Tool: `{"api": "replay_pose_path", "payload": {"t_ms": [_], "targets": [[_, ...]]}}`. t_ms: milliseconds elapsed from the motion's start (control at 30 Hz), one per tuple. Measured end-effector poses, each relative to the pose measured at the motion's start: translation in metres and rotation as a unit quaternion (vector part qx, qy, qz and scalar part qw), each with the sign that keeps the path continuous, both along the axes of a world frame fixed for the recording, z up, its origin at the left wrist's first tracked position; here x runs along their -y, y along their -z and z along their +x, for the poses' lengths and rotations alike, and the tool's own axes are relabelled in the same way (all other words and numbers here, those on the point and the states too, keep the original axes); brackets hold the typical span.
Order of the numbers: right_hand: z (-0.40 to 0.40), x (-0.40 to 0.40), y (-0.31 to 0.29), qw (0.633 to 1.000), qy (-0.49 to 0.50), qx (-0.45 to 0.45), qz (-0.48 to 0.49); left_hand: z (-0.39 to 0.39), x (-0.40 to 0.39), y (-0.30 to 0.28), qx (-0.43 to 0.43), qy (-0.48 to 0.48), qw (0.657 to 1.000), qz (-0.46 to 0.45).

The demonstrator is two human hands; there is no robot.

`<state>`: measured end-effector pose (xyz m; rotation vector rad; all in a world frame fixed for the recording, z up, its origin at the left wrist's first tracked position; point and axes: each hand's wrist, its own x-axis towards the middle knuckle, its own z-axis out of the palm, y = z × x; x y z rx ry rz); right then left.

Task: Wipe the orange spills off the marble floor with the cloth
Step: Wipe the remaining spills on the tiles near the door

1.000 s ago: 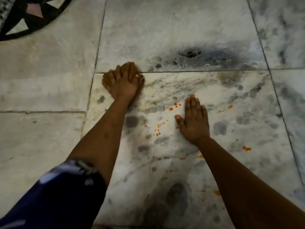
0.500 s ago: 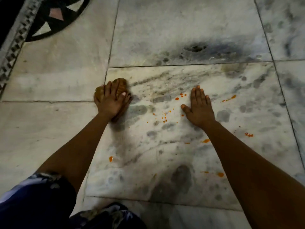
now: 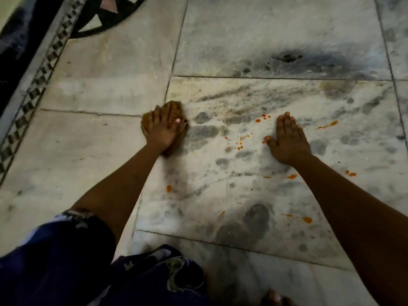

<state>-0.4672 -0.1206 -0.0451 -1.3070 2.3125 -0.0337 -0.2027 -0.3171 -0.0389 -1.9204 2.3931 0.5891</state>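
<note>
My left hand [image 3: 161, 131] lies over a bunched brown cloth [image 3: 174, 107], fingers curved round it, at the left edge of a grey-veined marble tile [image 3: 242, 195]. My right hand [image 3: 287, 142] rests flat on the same tile, fingers straight and together. Between the hands is a scatter of small orange drops [image 3: 239, 142], with a few more [image 3: 262, 118] further off. An orange streak [image 3: 327, 124] lies right of my right hand. Other orange spots sit beside my left forearm [image 3: 169, 188] and near my right forearm [image 3: 292, 176], [image 3: 350, 173], [image 3: 308, 220].
A dark patterned inlay border [image 3: 33, 93] runs along the far left of the floor. A black smudge [image 3: 287, 57] marks the tile beyond. My dark blue patterned clothing [image 3: 55, 261] fills the lower left, and a toe [image 3: 272, 298] shows at the bottom edge.
My left hand has drawn the cloth back toward me from the tile's far joint, along its left edge. My right hand has stayed flat in place. The view has pulled back.
</note>
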Motion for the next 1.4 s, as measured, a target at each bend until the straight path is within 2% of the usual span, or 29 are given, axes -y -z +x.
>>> {"api": "replay_pose_path", "payload": {"t_ms": [100, 200, 300, 433, 500, 567, 667, 767, 867, 967, 1033, 1167, 1267, 1400], "targets": [[0.002, -0.002, 0.005, 0.999, 0.01, -0.005, -0.032, -0.014, -0.054, 0.004, 0.018, -0.097, 0.995, 0.009], [0.006, -0.005, 0.011, 0.998, 0.008, -0.021, -0.052, -0.025, -0.086, 0.007, 0.046, -0.073, 0.996, 0.022], [0.006, -0.004, 0.011, 0.998, 0.01, -0.034, -0.056, -0.03, -0.045, 0.003, 0.059, -0.033, 0.998, 0.004], [0.004, -0.005, 0.013, 0.997, 0.003, -0.031, -0.064, -0.051, -0.006, -0.007, 0.06, -0.066, 0.995, 0.036], [0.004, -0.006, 0.013, 0.997, 0.004, -0.031, -0.067, -0.054, -0.025, -0.007, 0.076, -0.005, 0.997, 0.007], [0.002, -0.005, 0.011, 0.998, 0.01, -0.027, -0.063, -0.056, -0.067, -0.003, 0.06, 0.112, 0.992, -0.014], [0.002, -0.007, 0.006, 0.998, 0.009, -0.025, -0.049, -0.075, -0.102, -0.004, 0.027, 0.243, 0.97, 0.006], [0.006, -0.019, 0.003, 0.998, 0.003, -0.04, -0.058, -0.118, -0.069, -0.006, 0.053, 0.27, 0.961, 0.003], [0.004, -0.041, 0.003, 0.995, -0.02, -0.068, -0.072, -0.162, -0.037, -0.008, 0.061, 0.239, 0.969, 0.035], [-0.015, -0.057, 0.003, 0.993, 0.011, -0.084, -0.083, -0.194, -0.054, -0.009, 0.058, 0.258, 0.964, 0.022], [-0.025, -0.068, 0.003, 0.991, 0.045, -0.089, -0.085, -0.19, -0.084, -0.008, 0.045, 0.316, 0.948, 0.002], [-0.038, -0.086, 0.004, 0.99, 0.085, -0.086, -0.074, -0.134, -0.113, 0.002, 0.014, 0.411, 0.911, -0.04], [-0.041, -0.099, 0.011, 0.99, 0.089, -0.082, -0.068, -0.14, -0.095, 0.005, 0.011, 0.357, 0.932, -0.068], [-0.042, -0.104, 0.015, 0.991, 0.08, -0.076, -0.078, -0.197, -0.086, 0.004, 0.028, 0.227, 0.973, -0.034]]}}
